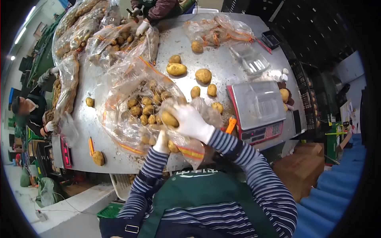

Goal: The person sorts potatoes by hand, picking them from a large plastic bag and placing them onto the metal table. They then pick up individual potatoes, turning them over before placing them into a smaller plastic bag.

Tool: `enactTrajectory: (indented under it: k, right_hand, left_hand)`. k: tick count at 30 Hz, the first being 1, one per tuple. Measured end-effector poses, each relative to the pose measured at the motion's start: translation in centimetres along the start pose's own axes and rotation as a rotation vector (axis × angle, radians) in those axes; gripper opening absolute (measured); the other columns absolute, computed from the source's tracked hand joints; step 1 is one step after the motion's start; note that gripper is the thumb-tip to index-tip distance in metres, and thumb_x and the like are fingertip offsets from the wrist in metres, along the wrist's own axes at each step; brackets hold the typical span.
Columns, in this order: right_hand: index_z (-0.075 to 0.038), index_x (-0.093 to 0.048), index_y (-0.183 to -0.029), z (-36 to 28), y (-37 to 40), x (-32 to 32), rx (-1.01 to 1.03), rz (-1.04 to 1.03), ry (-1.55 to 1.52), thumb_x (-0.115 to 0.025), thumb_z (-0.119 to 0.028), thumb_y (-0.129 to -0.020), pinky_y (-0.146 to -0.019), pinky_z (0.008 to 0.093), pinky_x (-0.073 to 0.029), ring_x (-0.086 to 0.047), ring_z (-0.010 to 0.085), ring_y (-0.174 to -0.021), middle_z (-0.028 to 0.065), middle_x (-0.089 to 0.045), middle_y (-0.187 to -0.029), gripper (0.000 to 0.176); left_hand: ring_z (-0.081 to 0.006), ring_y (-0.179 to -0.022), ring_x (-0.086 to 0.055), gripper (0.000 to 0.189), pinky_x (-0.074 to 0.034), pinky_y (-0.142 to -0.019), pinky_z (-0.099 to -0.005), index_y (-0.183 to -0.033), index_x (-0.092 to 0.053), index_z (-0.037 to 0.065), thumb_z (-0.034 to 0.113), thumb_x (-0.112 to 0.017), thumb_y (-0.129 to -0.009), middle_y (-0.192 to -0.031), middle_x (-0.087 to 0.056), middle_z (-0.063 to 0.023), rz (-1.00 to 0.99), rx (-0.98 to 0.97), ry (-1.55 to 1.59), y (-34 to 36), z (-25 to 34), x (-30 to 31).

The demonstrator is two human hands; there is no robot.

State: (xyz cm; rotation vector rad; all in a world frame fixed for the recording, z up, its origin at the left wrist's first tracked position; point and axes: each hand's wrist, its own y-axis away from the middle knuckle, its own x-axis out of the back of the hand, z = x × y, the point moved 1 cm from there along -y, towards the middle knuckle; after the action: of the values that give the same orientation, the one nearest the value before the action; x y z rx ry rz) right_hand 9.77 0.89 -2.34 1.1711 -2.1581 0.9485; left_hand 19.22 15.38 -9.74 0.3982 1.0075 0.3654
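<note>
My right hand, in a white glove, is closed around a potato above the near right side of an opened clear plastic bag. Low at the near edge of that bag is my left hand, also gloved; it grips the plastic, its fingertips partly hidden. Many small potatoes lie inside the bag. Under the plastic between my wrists another potato shows. Loose larger potatoes, among them a long one and a round one, rest on the metal table beyond.
To the right, a red-edged scale carries clear plastic trays. An orange-handled cutter lies beside it. Another scale stands at the left corner. Filled bags line the far left. Two co-workers' gloved hands work around the table.
</note>
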Motion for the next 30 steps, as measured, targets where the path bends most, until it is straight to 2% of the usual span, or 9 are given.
enactTrajectory:
  k: [2,4,7,10,12,18,21,24,30]
  right_hand:
    - [-0.006,-0.056,-0.116,0.4,2.0,0.4,0.058,-0.108,-0.027,-0.074,-0.030,-0.065,-0.080,0.0419,-0.048,-0.061,0.0326,-0.088,0.0136,-0.061,-0.094,0.059]
    - [-0.007,-0.056,-0.117,0.7,4.8,1.2,-0.019,-0.153,-0.055,-0.072,-0.030,-0.065,-0.080,0.0414,-0.048,-0.061,0.0321,-0.089,0.0138,-0.062,-0.094,0.059]
    - [-0.006,-0.055,-0.118,2.5,7.8,1.1,-0.040,-0.434,0.008,-0.070,-0.034,-0.068,-0.083,0.0393,-0.049,-0.062,0.0318,-0.092,0.0147,-0.064,-0.100,0.059]
    - [-0.004,-0.050,-0.121,2.6,7.1,2.2,-0.270,-0.461,-0.124,-0.067,-0.035,-0.076,-0.088,0.0370,-0.049,-0.062,0.0309,-0.100,0.0169,-0.062,-0.105,0.058]
    - [-0.001,-0.042,-0.127,2.2,6.0,1.9,-0.485,0.078,-0.979,-0.059,-0.038,-0.087,-0.090,0.0355,-0.047,-0.059,0.0273,-0.106,0.0194,-0.058,-0.112,0.057]
    - [0.004,-0.031,-0.134,-0.7,4.1,-0.4,-0.431,0.074,-0.728,-0.047,-0.038,-0.098,-0.099,0.0349,-0.040,-0.052,0.0317,-0.116,0.0241,-0.051,-0.123,0.058]
    - [0.004,-0.033,-0.133,-0.6,4.9,-2.5,-0.348,0.156,-0.813,-0.046,-0.031,-0.099,-0.096,0.0355,-0.042,-0.054,0.0296,-0.115,0.0228,-0.056,-0.120,0.050]
    - [0.003,-0.039,-0.130,-0.8,4.9,-1.3,-0.380,0.129,-0.800,-0.048,-0.031,-0.099,-0.091,0.0361,-0.045,-0.059,0.0322,-0.107,0.0237,-0.060,-0.112,0.047]
    - [0.003,-0.034,-0.137,0.9,5.3,-0.8,-0.469,0.007,-0.753,-0.042,-0.044,-0.099,-0.098,0.0310,-0.040,-0.054,0.0282,-0.112,0.0190,-0.055,-0.121,0.061]
  left_hand:
    - [-0.0275,-0.113,-0.056,0.051,-0.049,-0.096,-0.0408,-0.134,-0.043,0.002,0.038,-0.044,-0.098,-0.128,-0.053,-0.0153,0.300,-0.217,-0.193,1.1,-0.4,-1.5]
    - [-0.0311,-0.116,-0.054,0.063,-0.046,-0.099,-0.0456,-0.136,-0.041,0.004,0.050,-0.046,-0.093,-0.129,-0.053,-0.0172,0.414,-0.085,-0.125,1.5,0.8,-1.1]
    - [-0.0290,-0.111,-0.058,0.054,-0.051,-0.092,-0.0456,-0.133,-0.045,0.003,0.039,-0.050,-0.094,-0.124,-0.056,-0.0170,0.246,-0.172,0.080,2.8,3.4,0.6]
    - [-0.0256,-0.110,-0.058,0.051,-0.050,-0.093,-0.0398,-0.136,-0.041,0.002,0.029,-0.052,-0.094,-0.127,-0.054,-0.0158,0.238,-0.534,-0.447,2.0,5.6,0.1]
    - [-0.0244,-0.109,-0.058,0.051,-0.050,-0.092,-0.0380,-0.136,-0.041,0.001,0.027,-0.053,-0.094,-0.127,-0.053,-0.0149,0.206,-0.445,-0.456,2.7,4.8,-0.8]
    - [-0.0210,-0.108,-0.058,0.046,-0.049,-0.091,-0.0351,-0.128,-0.048,0.000,0.013,-0.060,-0.086,-0.120,-0.058,-0.0116,0.072,-0.272,-0.674,2.3,2.8,-5.0]
    - [-0.0215,-0.109,-0.057,0.039,-0.047,-0.093,-0.0340,-0.124,-0.051,-0.001,0.005,-0.055,-0.086,-0.118,-0.060,-0.0128,0.076,-0.814,-1.364,1.7,1.9,-5.4]
    - [-0.0229,-0.110,-0.056,0.034,-0.046,-0.093,-0.0337,-0.124,-0.050,-0.001,0.004,-0.050,-0.090,-0.118,-0.058,-0.0127,0.089,-0.676,-0.721,0.6,0.2,-4.8]
    - [-0.0216,-0.108,-0.056,0.033,-0.045,-0.096,-0.0359,-0.125,-0.046,-0.004,0.012,-0.045,-0.096,-0.122,-0.057,-0.0142,0.206,-0.644,-0.973,-0.8,1.5,-2.8]
